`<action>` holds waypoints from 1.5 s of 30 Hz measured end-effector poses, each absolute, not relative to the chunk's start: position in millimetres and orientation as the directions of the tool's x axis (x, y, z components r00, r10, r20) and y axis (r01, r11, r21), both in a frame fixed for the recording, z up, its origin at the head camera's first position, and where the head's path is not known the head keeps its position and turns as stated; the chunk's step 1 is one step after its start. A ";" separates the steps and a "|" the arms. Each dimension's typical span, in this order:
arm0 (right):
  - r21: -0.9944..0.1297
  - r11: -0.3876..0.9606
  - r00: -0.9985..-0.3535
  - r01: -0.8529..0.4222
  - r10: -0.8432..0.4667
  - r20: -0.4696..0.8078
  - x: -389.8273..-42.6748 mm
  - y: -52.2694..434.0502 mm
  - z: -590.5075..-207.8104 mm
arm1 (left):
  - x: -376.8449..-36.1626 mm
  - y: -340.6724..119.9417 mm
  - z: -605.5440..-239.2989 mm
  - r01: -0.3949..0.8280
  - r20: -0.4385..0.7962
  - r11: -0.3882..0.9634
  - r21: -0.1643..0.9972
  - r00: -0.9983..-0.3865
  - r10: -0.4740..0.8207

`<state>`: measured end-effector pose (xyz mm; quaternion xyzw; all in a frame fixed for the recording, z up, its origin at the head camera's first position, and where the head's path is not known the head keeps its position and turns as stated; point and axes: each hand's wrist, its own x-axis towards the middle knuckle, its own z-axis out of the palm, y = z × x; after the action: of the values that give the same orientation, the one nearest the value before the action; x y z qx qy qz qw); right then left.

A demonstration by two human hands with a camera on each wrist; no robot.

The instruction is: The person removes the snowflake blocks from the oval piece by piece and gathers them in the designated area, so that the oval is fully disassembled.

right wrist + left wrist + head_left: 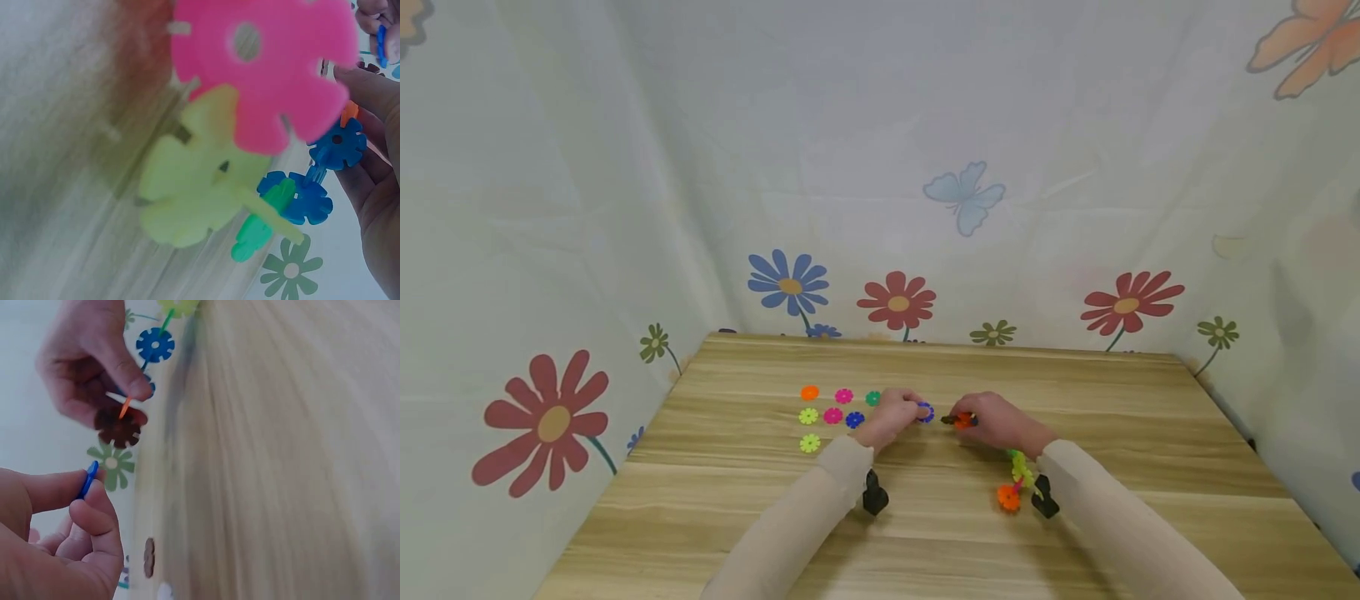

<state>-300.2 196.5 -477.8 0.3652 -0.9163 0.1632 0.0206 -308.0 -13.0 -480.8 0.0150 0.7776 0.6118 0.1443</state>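
My left hand (891, 414) pinches a blue flower-shaped disc (89, 480) between thumb and fingers, seen edge-on in the left wrist view. Across from it, my right hand (997, 421) grips a chain of slotted flower discs near one end. A brown disc (119, 431) forms that end, pointing towards the left hand, joined to an orange disc (966, 421). A small gap separates the blue disc from the brown one. Further along the chain come blue discs (337, 142), a green disc (255, 234), a yellow disc (187, 187) and a pink disc (269, 119). Another orange disc (1009, 498) ends the hanging part.
Several loose flower discs lie left of my left hand, among them an orange one (809, 392), a green one (873, 398), a dark blue one (855, 420) and a yellow one (809, 443). The wooden table (737, 500) meets a flower-printed curtain (850, 167) at its back edge.
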 end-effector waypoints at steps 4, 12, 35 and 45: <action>-0.290 0.686 -0.739 -0.668 -0.656 0.151 -300.8 198.5 -477.9 | -314.2 -25.7 -475.3 -0.153 -0.189 0.182 0.971 -0.961 0.202; -0.294 0.698 -0.752 -0.652 -0.646 0.132 -298.8 201.4 -477.4 | -319.8 -45.1 -469.0 -0.086 -0.126 0.208 0.974 -0.974 0.187; -0.305 0.698 -0.755 -0.648 -0.641 0.138 -298.4 201.9 -475.7 | -311.9 -39.3 -486.5 0.054 -0.158 0.503 0.863 -0.915 0.370; -0.319 0.696 -0.758 -0.643 -0.637 0.140 -298.8 201.3 -475.0 | -309.9 -31.3 -490.6 0.053 -0.173 0.547 0.836 -0.919 0.354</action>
<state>-298.8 201.3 -475.0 0.3474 -0.9209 0.1765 0.0093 -309.9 -31.3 -490.6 0.1180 0.8641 0.4612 0.1631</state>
